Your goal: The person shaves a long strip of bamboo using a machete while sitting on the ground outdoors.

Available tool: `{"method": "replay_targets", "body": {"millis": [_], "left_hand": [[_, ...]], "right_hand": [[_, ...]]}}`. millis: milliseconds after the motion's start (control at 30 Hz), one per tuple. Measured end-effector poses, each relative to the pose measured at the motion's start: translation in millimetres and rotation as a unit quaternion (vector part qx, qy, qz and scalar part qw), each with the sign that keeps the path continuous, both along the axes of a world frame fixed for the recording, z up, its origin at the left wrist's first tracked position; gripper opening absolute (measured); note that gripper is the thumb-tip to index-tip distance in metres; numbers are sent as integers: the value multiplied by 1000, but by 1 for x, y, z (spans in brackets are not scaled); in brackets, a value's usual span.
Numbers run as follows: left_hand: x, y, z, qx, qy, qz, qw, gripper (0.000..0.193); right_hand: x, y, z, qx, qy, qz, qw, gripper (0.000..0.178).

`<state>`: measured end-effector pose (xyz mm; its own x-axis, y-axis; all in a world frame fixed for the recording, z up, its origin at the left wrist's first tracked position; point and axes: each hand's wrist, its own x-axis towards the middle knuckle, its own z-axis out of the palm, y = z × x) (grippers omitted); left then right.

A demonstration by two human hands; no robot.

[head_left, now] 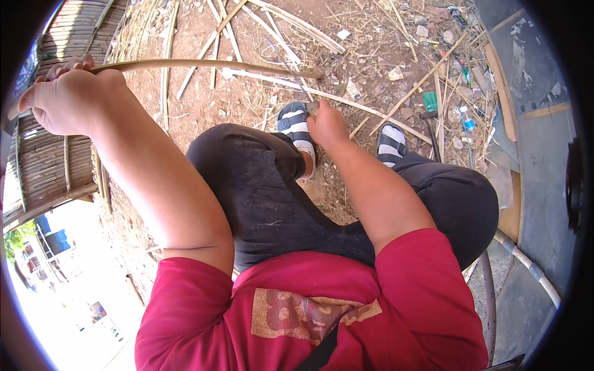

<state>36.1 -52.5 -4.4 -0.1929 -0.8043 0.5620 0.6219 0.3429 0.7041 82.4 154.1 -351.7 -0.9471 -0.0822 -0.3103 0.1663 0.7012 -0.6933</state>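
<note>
My left hand [71, 99], raised at the far left, is closed around a long tan bamboo strip [204, 63]. From that fist the strip runs right, bowing slightly, and its far end lies above my feet. Between my knees, my right hand [328, 125] forms a fist around a long, thin, dark tool [289, 68]. It looks like a knife blade, pointing up and left and crossing the strip near its right end. The handle is hidden inside my fingers.
Split bamboo pieces [284, 43] lie scattered on the dirt ground. A pale strip [346, 98] passes by my sandals [295, 122]. To the right are litter, a plastic bottle [466, 119] and a grey panel [538, 74]. A slatted bamboo panel [46, 157] stands left.
</note>
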Motion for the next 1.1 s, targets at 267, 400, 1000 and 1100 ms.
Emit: {"method": "replay_targets", "body": {"millis": [267,400,1000,1100], "left_hand": [[3,-11,-6,-15,12,-10,1000,48],[1,-15,-6,20,7,17,1000,47],[4,-10,-6,17,1,28,999,49],[3,-13,-6,6,5,18,1000,50]], "right_hand": [[-11,-3,19,0,-3,32,999,43],[-2,-1,-4,3,-2,27,1000,46],[-6,5,-25,21,-33,7,999,42],[1,6,-14,19,-16,34,999,43]]}}
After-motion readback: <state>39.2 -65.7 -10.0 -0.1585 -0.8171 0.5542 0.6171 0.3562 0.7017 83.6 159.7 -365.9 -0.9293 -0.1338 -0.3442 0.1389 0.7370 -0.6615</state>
